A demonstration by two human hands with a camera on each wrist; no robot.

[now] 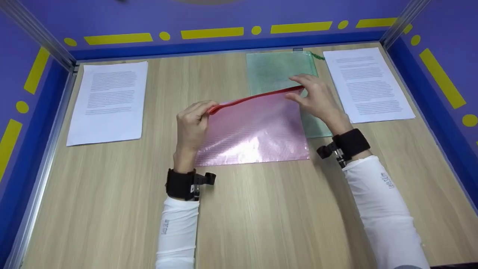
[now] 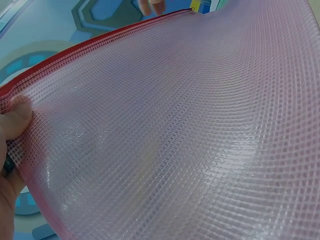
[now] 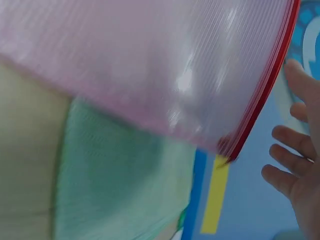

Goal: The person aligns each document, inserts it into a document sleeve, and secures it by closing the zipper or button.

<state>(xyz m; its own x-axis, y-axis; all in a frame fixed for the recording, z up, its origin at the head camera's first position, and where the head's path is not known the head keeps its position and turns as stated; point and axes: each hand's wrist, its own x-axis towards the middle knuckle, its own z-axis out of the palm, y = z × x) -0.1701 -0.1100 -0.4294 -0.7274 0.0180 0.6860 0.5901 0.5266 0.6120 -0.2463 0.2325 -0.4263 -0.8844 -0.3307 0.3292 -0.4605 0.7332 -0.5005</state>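
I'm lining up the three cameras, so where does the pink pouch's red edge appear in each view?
Head: the red edge crosses above the picture's centre, slanting up to the right.
Left wrist: upper left, rising from the left border towards the top.
Right wrist: on the right, running down and leftward from the top border.
Shared landmark: the pink pouch, bordered by that edge.

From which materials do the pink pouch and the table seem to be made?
Pink pouch: probably glossy, translucent plastic with mesh reinforcement; it shines, and a fine grid shows. Table: wood or wood-look laminate, fairly matt; pale grain lines run along it.
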